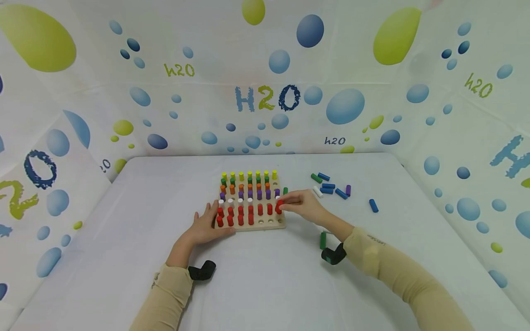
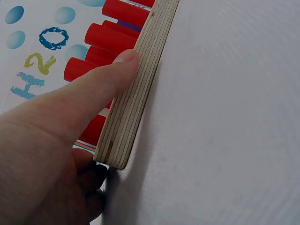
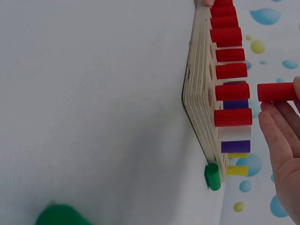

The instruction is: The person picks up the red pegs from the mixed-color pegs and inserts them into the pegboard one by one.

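Observation:
A wooden pegboard (image 1: 271, 224) stands on the table with rows of yellow, green, orange, purple, white and red pegs upright in it. My left hand (image 1: 204, 227) holds the board's near left corner; in the left wrist view the thumb (image 2: 108, 79) lies against its layered front edge. Between thumb and fingers, my right hand (image 1: 306, 207) pinches a red peg (image 3: 276, 92). In the right wrist view this peg is held beyond the tops of the standing red pegs (image 3: 233, 117), apart from them. Bare holes (image 1: 270, 221) show at the right of the front row.
Right of the board lie several loose blue pegs (image 1: 341, 193), a purple peg (image 1: 348, 190), a white peg (image 1: 317, 191) and a green peg (image 1: 316, 178). One blue peg (image 1: 374, 205) lies farther right. Another green peg (image 1: 323, 240) is near the right wrist.

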